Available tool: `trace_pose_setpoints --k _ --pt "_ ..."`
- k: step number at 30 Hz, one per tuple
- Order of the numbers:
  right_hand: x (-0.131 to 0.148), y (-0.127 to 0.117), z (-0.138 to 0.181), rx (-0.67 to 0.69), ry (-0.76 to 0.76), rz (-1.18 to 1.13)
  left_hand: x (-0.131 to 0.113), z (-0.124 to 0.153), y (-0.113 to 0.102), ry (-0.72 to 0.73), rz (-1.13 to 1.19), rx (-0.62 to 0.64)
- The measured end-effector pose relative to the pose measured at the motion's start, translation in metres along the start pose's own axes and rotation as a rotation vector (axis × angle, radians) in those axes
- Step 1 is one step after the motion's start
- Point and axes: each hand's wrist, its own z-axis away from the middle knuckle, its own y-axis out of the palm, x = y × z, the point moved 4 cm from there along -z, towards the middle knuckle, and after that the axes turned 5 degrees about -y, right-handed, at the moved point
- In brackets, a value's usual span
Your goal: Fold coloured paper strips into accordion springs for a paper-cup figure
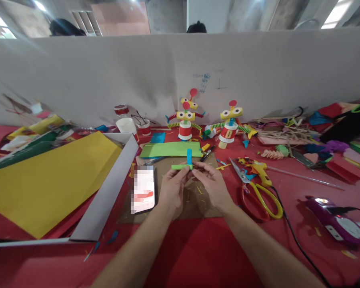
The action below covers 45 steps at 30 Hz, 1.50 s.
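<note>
Between my two hands are a blue paper strip [189, 156] standing upward and a light green paper strip [178, 167] lying sideways, meeting at a corner. My left hand [172, 190] pinches the strips near that corner from below. My right hand [213, 186] has its fingertips closed on the same corner from the right. Beneath both hands lies a brown board [195, 204] with small yellow paper scraps. Just beyond them rests a wide light green paper sheet [171, 149]. A phone [144, 189] with a lit screen is left of my left hand.
Scissors [259, 196] and a yellow glue gun [261, 171] lie at right, with a cord running forward. A purple device [337, 220] sits farther right. Paper-cup figures [185, 130] stand by the partition [108, 72]. At left, a white box [108, 200] holds coloured paper [60, 176].
</note>
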Motion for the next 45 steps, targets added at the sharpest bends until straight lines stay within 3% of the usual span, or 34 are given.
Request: trace_pose_setpoints --k 5,11,21,27,33,36,41,45 --pt "0.000 -0.001 0.001 -0.016 -0.016 0.028 0.003 0.003 0.000 0.085 -0.052 0.019" --pt "0.004 -0.005 -0.002 0.019 -0.090 0.121 -0.002 0.001 -0.007 0.035 -0.142 -0.003" --pt "0.004 -0.007 -0.002 0.036 0.015 -0.018 -0.005 -0.001 -0.008 0.031 -0.268 0.037" --pt "0.002 -0.010 -0.003 -0.002 0.087 -0.015 0.000 0.000 -0.005 -0.062 -0.144 0.007" --pt "0.003 -0.011 -0.004 -0.011 0.147 -0.024 0.001 -0.003 -0.004 -0.118 -0.144 0.116" --pt "0.002 -0.009 -0.005 0.035 0.151 -0.111 0.001 -0.009 -0.009 -0.121 -0.084 0.085" --pt "0.003 -0.009 -0.008 0.077 0.227 -0.341 0.002 -0.015 -0.017 -0.303 0.029 -0.029" --pt "0.006 -0.009 -0.008 0.090 0.209 -0.348 0.002 -0.014 -0.015 -0.364 0.049 -0.006"
